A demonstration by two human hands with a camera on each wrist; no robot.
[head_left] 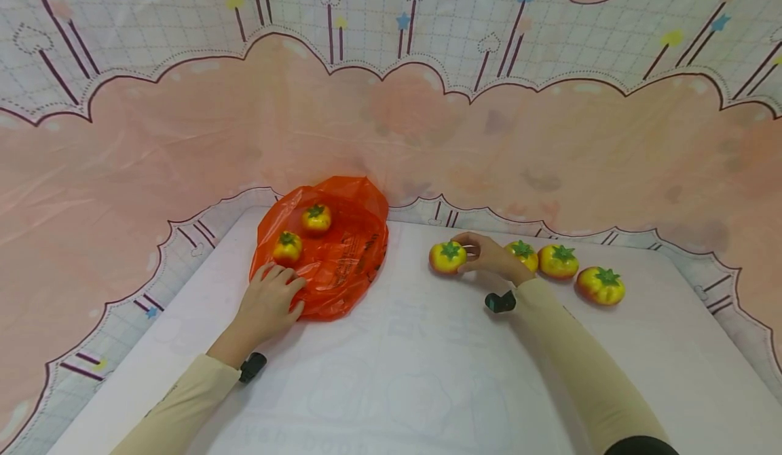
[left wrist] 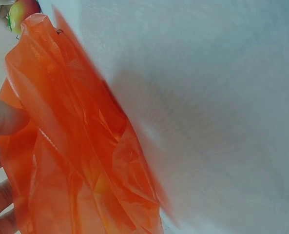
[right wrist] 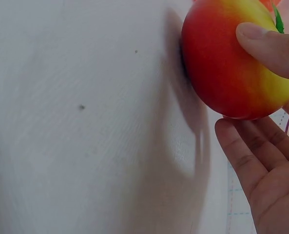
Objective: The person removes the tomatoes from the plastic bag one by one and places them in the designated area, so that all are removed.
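Observation:
A red plastic bag [head_left: 345, 265] lies spread with its mouth open on the table. Inside it sit a tomato [head_left: 316, 219] toward the back and another tomato [head_left: 287, 248] nearer the left rim. My left hand [head_left: 269, 299] holds the bag's near-left edge; the left wrist view shows the thumb [left wrist: 8, 117] against the crumpled film [left wrist: 76, 136]. To the right of the bag, my right hand [head_left: 489, 257] grips a red-and-yellow tomato [head_left: 447, 257] with a green leafy top. Thumb and fingers reach round it in the right wrist view, just above the white surface.
Three more tomatoes stand in a row right of my right hand: one partly hidden [head_left: 523, 255], a middle one [head_left: 558, 261] and an outer one [head_left: 601, 286]. The white table [head_left: 403, 373] meets a patterned cloth [head_left: 464, 149] at its back edge.

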